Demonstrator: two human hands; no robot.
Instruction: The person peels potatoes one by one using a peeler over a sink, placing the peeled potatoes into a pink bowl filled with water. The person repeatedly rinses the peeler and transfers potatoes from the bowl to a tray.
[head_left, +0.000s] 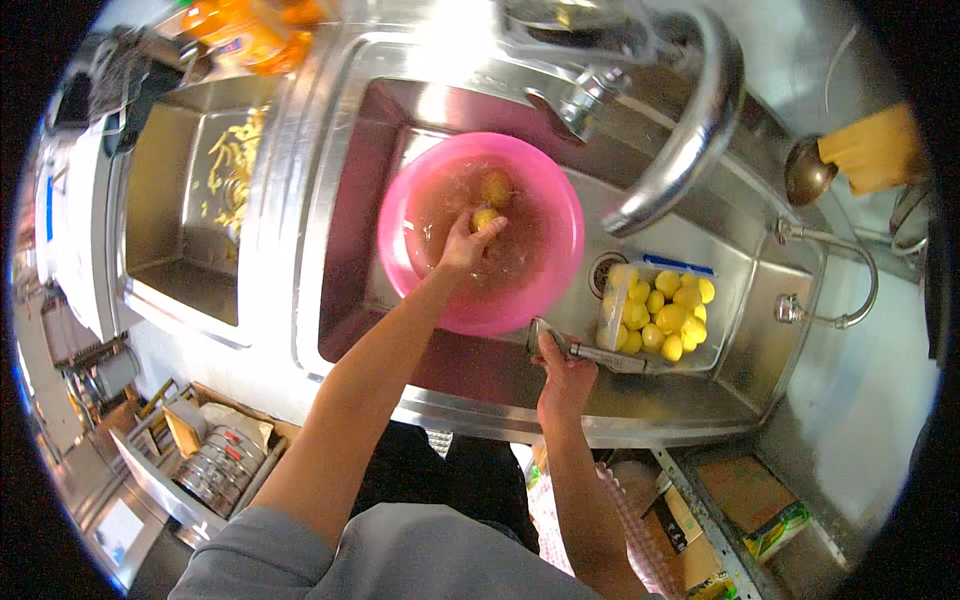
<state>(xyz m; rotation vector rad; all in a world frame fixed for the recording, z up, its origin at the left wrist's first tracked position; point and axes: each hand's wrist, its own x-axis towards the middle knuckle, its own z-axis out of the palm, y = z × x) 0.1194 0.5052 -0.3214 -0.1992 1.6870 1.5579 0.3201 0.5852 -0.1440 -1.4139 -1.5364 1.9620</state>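
Observation:
A round pink plastic basin (574, 232) of cloudy brownish water stands in the steel sink. My left hand (466, 246) reaches into it, fingers around a yellowish potato (486, 218). Just beyond floats or rests a second potato (496, 187), its skin browner; anything deeper is hidden by the murky water. Over the sink's near side, my right hand (566, 381) grips a metal peeler (616, 359), its wide head by the basin's edge and its handle pointing right. To the right, a clear plastic container (612, 319) holds several peeled yellow potatoes (673, 319).
A curved steel faucet (686, 157) arches over the sink from the back. Peelings (234, 169) lie in another sink at left. Orange bottles (240, 34) stand at the back left. A drain (604, 271) sits beside the container. A hose tap (862, 277) is at right.

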